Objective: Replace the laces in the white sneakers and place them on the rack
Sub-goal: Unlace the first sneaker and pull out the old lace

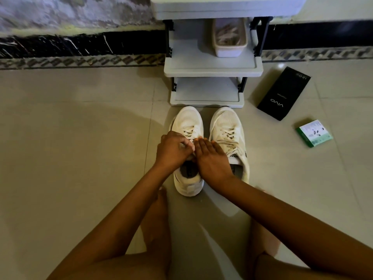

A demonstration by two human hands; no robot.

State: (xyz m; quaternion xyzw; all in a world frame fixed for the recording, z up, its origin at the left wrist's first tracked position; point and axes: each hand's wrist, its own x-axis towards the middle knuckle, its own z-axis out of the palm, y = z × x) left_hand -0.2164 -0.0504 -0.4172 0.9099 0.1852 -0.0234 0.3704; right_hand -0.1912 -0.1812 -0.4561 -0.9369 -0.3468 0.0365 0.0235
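My left hand (173, 151) pinches the soft, limp lace (189, 145) at the top of the left sneaker (188, 126), while my right hand (212, 158) lies flat and loose just beside that grip, holding nothing. Both light, pliable sneakers sit on the floor under my hands, the right sneaker (227, 128) touching its mate, the rack (212, 69) just beyond; I judge the heel collars best for lifting. Off to my right grip's far side, a black box (283, 93) reads "vivo".

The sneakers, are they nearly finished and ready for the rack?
Not yet. Both sneakers, the left sneaker and right sneaker, sit laced on the floor before the rack. The left hand pinches the lace at the left sneaker's tongue; the right hand rests flat beside it. Nothing shows whether these laces are old or new. Racking remains.
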